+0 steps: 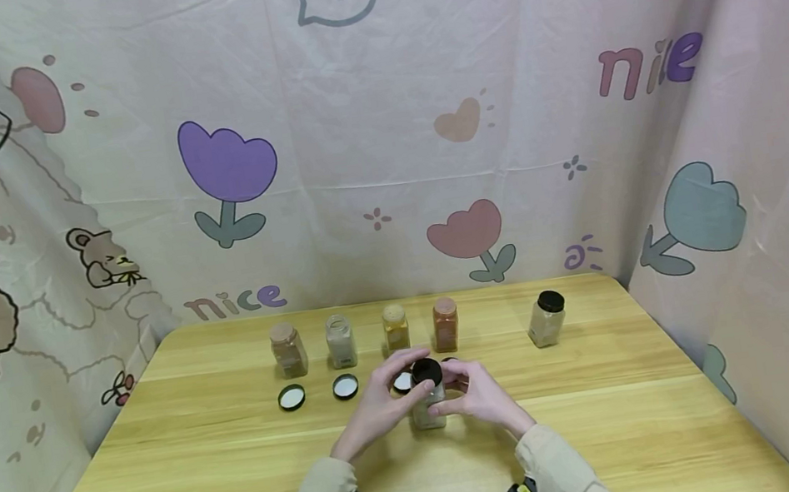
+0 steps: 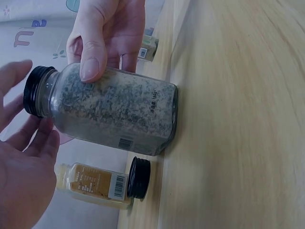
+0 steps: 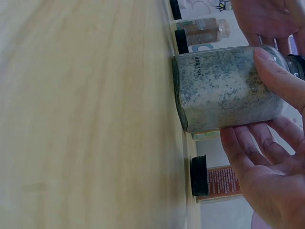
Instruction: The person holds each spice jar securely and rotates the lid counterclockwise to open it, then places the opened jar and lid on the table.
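Observation:
A square clear spice jar (image 1: pixel 429 413) filled with grey-green flakes stands upright between both hands, a black lid (image 1: pixel 426 371) on its neck. My right hand (image 1: pixel 481 392) grips the jar's body, thumb on the near side and fingers round the far side, as the right wrist view shows. My left hand (image 1: pixel 383 395) reaches round the lid from the left. In the left wrist view its fingers (image 2: pixel 40 138) curve behind the lid and neck, and the thumb lies along the lid's other side.
Behind stand lidless jars of brownish powder (image 1: pixel 289 355), pale grey contents (image 1: pixel 341 346), yellow powder (image 1: pixel 396 331) and orange-red powder (image 1: pixel 446 327). Black-rimmed lids (image 1: pixel 291 397) lie in front of them. A black-capped jar (image 1: pixel 547 321) stands at right. A printed curtain (image 1: pixel 361 116) hangs behind the table.

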The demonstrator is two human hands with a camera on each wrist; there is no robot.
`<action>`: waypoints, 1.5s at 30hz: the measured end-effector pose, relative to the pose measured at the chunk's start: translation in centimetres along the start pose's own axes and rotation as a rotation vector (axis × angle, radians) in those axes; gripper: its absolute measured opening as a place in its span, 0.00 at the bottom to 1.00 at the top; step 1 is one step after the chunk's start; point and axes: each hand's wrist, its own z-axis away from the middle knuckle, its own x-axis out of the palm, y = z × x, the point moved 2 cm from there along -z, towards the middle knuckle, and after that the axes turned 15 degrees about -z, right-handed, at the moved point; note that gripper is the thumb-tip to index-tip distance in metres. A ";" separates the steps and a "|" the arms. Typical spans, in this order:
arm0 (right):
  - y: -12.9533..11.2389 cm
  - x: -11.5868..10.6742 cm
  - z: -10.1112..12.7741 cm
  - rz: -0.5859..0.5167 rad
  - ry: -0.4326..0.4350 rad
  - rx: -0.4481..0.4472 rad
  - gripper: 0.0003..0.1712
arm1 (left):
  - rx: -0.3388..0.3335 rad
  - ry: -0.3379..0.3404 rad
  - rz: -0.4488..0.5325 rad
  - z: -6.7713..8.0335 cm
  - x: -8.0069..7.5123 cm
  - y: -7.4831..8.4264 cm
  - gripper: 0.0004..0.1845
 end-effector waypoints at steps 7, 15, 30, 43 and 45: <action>0.0 0.0 0.0 0.004 -0.002 -0.005 0.27 | -0.024 -0.041 -0.014 0.1 -0.1 -0.1 0.23; 0.0 0.0 0.0 0.005 0.001 0.001 0.28 | -0.043 -0.003 -0.033 0.1 0.0 -0.1 0.22; 0.1 -0.1 0.0 0.001 -0.009 -0.008 0.27 | -0.044 -0.051 -0.033 0.1 -0.2 -0.2 0.24; 0.1 -0.1 0.0 0.013 -0.008 -0.022 0.28 | -0.033 -0.048 -0.034 0.1 -0.1 0.0 0.28; 0.1 -0.1 0.0 0.005 -0.006 -0.011 0.28 | -0.024 -0.064 -0.010 0.1 -0.1 -0.1 0.27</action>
